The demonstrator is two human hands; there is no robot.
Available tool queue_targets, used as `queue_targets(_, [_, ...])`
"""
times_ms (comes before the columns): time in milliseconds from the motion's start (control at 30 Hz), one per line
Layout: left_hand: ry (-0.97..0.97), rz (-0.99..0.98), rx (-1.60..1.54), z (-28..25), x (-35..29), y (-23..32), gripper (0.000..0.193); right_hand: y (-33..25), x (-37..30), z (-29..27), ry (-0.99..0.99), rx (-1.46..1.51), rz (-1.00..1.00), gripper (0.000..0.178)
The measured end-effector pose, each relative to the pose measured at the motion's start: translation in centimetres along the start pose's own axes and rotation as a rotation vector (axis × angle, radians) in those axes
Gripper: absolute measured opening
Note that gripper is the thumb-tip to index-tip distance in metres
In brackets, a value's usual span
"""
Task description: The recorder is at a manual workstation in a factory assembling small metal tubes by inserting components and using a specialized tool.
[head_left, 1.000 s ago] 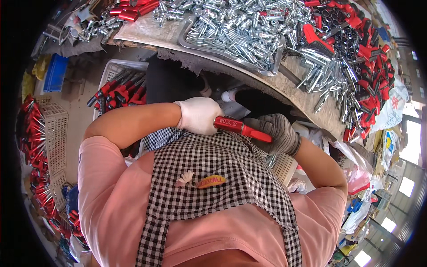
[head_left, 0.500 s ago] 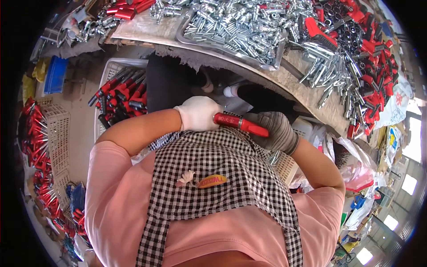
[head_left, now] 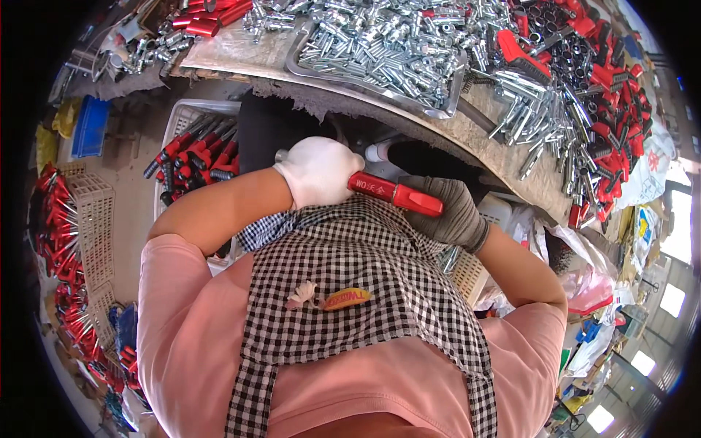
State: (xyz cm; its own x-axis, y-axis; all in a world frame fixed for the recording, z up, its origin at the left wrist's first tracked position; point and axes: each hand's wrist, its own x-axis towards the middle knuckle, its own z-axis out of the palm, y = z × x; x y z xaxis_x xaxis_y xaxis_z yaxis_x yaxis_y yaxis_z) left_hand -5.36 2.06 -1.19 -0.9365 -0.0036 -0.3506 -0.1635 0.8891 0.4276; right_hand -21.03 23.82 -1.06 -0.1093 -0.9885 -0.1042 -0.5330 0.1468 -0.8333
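My left hand (head_left: 320, 171), in a white glove, is closed around the left end of a red tube-shaped tool handle (head_left: 391, 193) with pale lettering. A small metal end (head_left: 281, 155) shows at the far side of that glove; whether it belongs to the red piece I cannot tell. My right hand (head_left: 454, 215), in a grey glove, is closed around the handle's right part, its fingertips mostly hidden. The handle lies nearly level, tilted slightly down to the right, in front of my checked apron (head_left: 343, 255).
Ahead stands a workbench (head_left: 241, 55) with a metal tray (head_left: 438, 111) of small shiny metal parts. Red and black tool pieces (head_left: 613, 131) pile up at its right. A white crate (head_left: 175, 120) of red-black tools stands left; another crate (head_left: 95, 219) stands farther left.
My left hand has risen a little away from my body, turning at the wrist. The handle's left end has moved slightly up with it; my right hand has barely shifted.
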Motion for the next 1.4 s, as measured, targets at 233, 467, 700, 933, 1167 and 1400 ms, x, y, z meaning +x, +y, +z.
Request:
queue_targets(233, [0.124,-0.008,0.147,-2.4,-0.2,-0.5,0.014,-0.2,0.6,0.5,-0.001,0.530,0.382,0.052])
queue_targets(467, [0.010,-0.035,0.079,-4.0,-0.6,-0.1,0.015,-1.1,1.2,0.1,0.169,-0.089,-0.105,0.055])
queue_targets(700, [-0.048,0.060,-0.056,-3.6,-0.5,-0.4,0.020,-3.2,2.1,-3.0,0.059,-0.532,-0.413,0.061])
queue_targets(933, [0.119,0.024,0.078,-4.2,-0.7,-0.8,0.016,-2.4,2.6,-1.4,0.149,-0.192,-0.302,0.047])
queue_targets(1167, [0.798,0.514,0.698,-8.2,-0.3,-2.6,0.011,-2.7,2.6,2.4,-0.099,1.840,0.467,0.061])
queue_targets(1400, [0.150,0.393,0.019,-8.2,-0.3,-2.5,0.023,-4.7,3.1,-5.5,0.150,-0.064,-0.204,0.043])
